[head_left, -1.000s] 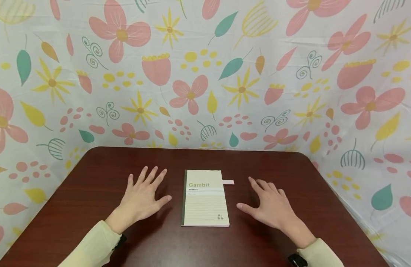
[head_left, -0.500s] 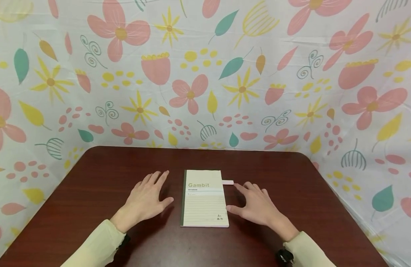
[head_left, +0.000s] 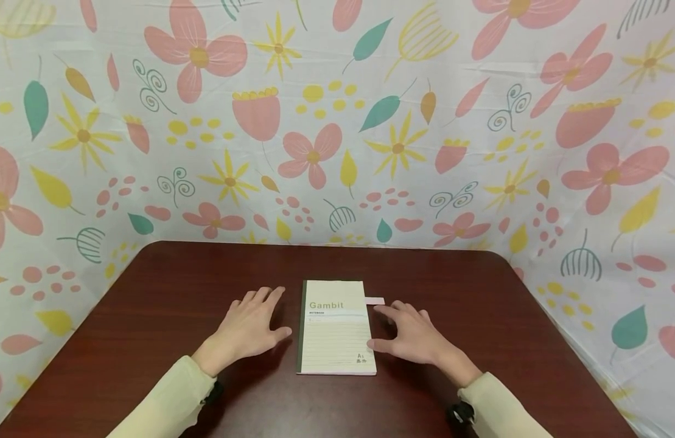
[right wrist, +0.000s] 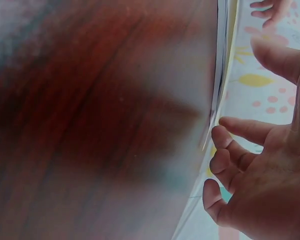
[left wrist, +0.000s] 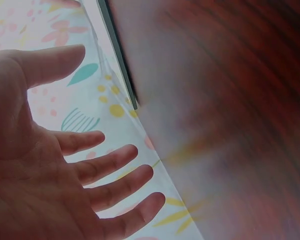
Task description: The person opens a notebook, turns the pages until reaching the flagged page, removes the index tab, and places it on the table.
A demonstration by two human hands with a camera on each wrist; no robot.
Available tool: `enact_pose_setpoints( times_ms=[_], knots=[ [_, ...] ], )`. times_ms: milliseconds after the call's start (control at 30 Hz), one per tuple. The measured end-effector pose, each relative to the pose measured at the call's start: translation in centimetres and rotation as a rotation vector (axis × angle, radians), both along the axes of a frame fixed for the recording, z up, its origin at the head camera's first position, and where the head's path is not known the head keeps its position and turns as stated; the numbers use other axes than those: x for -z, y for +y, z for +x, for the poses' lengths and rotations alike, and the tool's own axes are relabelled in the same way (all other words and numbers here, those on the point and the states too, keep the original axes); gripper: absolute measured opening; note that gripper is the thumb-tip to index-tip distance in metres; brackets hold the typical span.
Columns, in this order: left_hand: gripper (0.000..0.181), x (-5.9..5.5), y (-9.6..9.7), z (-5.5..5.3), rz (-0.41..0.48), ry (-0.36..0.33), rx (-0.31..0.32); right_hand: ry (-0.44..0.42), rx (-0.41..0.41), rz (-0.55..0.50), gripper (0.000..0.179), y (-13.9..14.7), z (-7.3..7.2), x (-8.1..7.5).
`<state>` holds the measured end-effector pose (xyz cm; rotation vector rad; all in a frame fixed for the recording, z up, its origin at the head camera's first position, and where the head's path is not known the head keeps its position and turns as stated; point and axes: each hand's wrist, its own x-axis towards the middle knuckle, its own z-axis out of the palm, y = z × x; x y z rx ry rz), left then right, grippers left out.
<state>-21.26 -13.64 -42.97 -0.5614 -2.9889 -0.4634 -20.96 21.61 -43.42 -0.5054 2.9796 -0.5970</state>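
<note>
A closed notebook (head_left: pixel 337 334) with a cream cover, "Gambit" lettering and a dark spine lies flat in the middle of the table. From its right edge sticks out a small pale tab (head_left: pixel 375 300). My right hand (head_left: pixel 416 339) is at that side, its thumb tip right at the notebook's edge and the index fingertip just below the tab. The fingers bend loosely in the right wrist view, pinching nothing. To the left of the spine, my left hand (head_left: pixel 246 328) hovers palm down with fingers spread, apart from the notebook (left wrist: pixel 119 55).
The dark reddish-brown table (head_left: pixel 178 274) has rounded far corners. Behind it and along both sides hangs a white curtain (head_left: pixel 337 140) with flowers and leaves. Each wrist carries a black strap, partly under a pale sleeve (head_left: pixel 162 395).
My right hand has moved left to the notebook's edge and the tab. My left hand has shifted slightly right, toward the spine. The notebook stays in place.
</note>
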Motion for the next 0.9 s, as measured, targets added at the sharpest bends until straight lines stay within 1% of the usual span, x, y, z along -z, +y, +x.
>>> enact_pose_setpoints(
  times_ms=[200, 367, 667, 900],
  knots=[
    [0.082, 0.3, 0.2, -0.3, 0.004, -0.020, 0.009, -0.023, -0.034, -0.015, 0.079, -0.3, -0.4, 0.1],
    [0.081, 0.2, 0.4, -0.4, -0.006, -0.040, 0.012, -0.029, -0.055, -0.034, 0.077, -0.6, -0.6, 0.1],
    [0.078, 0.1, 0.6, -0.4, -0.019, -0.051, 0.008, -0.048, -0.039, -0.036, 0.077, -0.9, -0.8, 0.4],
    [0.074, 0.1, 0.7, -0.5, -0.021, -0.065, 0.002, -0.039, -0.048, -0.033, 0.078, -1.1, -0.7, 0.2]
  ],
)
